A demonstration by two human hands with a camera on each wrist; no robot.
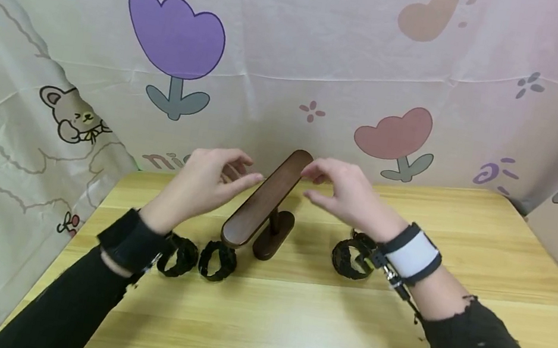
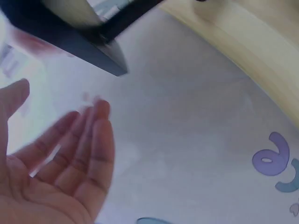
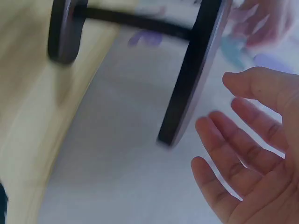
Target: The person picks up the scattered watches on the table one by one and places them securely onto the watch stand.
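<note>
Wooden stand (image 1: 267, 199), near table's (image 1: 466, 226) back edge: left hand (image 1: 205, 178) and right hand (image 1: 344, 190) flank its bar, fingers relaxed, holding nothing. Bracelets (image 1: 198, 258) alongside. Best steady bar from both sides.

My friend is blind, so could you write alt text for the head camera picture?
Two open hands, left hand and right hand, hover on either side of a dark wooden stand with a long oval top, on a light wooden table. Three black bracelets lie beside the stand's base, before a tulip-printed backdrop.

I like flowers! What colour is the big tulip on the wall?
Purple tulip, grey-green stem; the head view shows it best.
</note>
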